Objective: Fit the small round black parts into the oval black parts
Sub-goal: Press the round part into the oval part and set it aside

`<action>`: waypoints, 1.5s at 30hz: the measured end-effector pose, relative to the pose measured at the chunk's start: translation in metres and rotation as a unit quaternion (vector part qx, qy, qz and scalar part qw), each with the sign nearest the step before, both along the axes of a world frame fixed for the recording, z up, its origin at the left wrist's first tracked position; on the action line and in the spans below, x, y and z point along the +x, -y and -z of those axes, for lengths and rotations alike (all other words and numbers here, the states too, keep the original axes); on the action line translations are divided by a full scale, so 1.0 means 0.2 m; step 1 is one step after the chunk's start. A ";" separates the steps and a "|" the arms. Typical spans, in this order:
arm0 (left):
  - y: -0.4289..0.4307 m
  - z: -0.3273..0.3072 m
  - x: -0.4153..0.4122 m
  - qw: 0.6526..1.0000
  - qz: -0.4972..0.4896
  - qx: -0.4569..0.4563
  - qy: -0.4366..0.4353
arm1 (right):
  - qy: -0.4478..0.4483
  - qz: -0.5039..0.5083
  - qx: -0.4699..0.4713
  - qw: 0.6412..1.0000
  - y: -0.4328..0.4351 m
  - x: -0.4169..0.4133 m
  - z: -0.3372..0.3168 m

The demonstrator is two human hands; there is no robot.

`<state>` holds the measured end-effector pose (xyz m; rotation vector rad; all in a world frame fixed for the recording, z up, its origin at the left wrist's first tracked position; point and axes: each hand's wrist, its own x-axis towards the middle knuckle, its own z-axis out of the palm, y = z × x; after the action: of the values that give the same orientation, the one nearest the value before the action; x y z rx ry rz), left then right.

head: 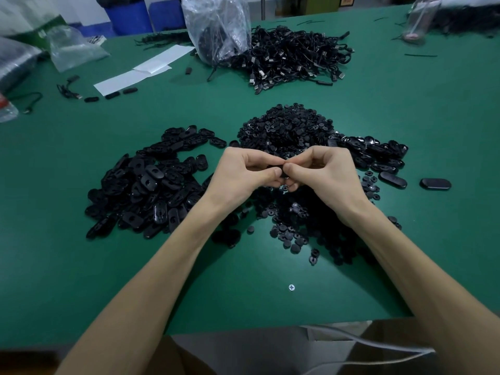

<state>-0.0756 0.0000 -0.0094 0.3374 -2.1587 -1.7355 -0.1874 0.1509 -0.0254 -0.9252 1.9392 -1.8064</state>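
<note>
1. Plastic, clear and crumpled: a bag stands near the worktop's far edge, holding dark items too blurred to tell.
2. Heaped mid-worktop lie the small round black parts; the oval black parts lie heaped toward the left edge.
3. Over the round heap the left hand and right hand meet, curled fingers and thumbs pinching one mostly hidden black part between them.

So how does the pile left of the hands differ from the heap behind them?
Left pile holds larger oval pieces, many with a slot showing; centre heap holds smaller round ones. Left pile lies beside the left hand; centre heap runs behind and under it and the right hand, both pinching a black part. Both piles are black, loose on the green table.
</note>
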 end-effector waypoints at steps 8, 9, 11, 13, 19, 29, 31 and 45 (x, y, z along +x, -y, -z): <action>0.00 0.01 0.00 1.000 -0.015 -0.016 -0.011 | -0.001 0.011 -0.005 1.000 0.01 0.00 -0.01; 0.00 0.01 -0.01 0.999 -0.026 -0.035 -0.015 | -0.011 0.019 -0.004 1.000 0.01 0.00 -0.02; 0.00 0.01 -0.01 0.988 -0.084 -0.126 -0.013 | -0.042 0.057 -0.001 0.997 0.00 -0.02 -0.02; 0.03 0.00 0.00 0.943 -0.181 -0.278 0.022 | -0.111 0.137 0.022 0.984 -0.02 -0.06 -0.03; 0.27 -0.01 0.10 0.715 -0.350 -0.503 0.336 | -0.226 0.335 0.136 0.904 -0.10 -0.19 -0.03; 0.35 0.00 0.09 0.787 -0.334 -0.430 0.291 | -0.265 0.334 0.327 0.844 -0.11 -0.22 0.01; 0.35 0.01 0.09 0.808 -0.325 -0.413 0.268 | -0.288 0.310 0.302 0.854 -0.09 -0.20 0.01; 0.17 0.01 0.01 0.922 -0.247 -0.298 -0.019 | -0.435 0.009 0.247 0.866 0.04 -0.04 0.06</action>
<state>-0.0730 -0.0348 -0.0118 0.6048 -2.1936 -0.7642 -0.1960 0.1434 -0.0367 -1.6860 2.7189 -0.7979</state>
